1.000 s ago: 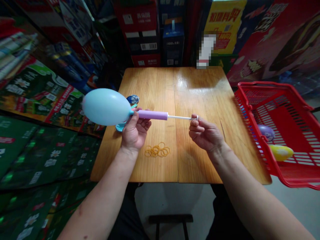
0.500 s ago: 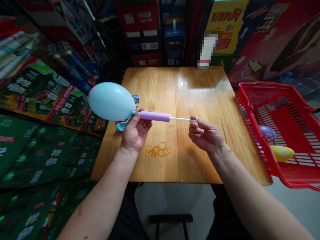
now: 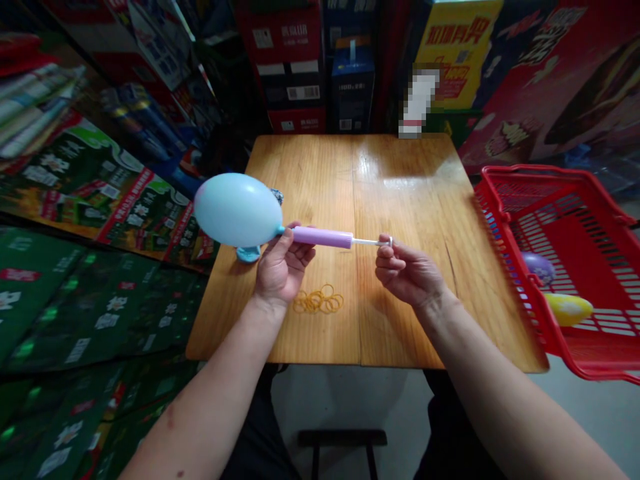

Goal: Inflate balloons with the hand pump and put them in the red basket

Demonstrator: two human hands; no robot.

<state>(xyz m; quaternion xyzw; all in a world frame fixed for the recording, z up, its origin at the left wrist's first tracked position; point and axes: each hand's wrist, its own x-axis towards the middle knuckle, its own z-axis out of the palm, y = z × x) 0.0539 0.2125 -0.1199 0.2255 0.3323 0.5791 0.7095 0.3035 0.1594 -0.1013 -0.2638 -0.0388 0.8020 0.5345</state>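
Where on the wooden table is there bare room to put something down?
The far half of the table is bare, as is the right side toward the red basket. It is crowded near the rubber bands and under the balloon, pump and both hands.

It's a glossy wooden table (image 3: 400, 200). A little pile of yellow rubber bands (image 3: 319, 301) sits near the front, and some flat balloons (image 3: 249, 253) lie by the left edge.

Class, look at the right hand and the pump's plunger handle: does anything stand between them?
Nothing visible does. The right hand already pinches the plunger handle, while the left hand holds the purple pump at the balloon end. The rubber bands lie below on the table.
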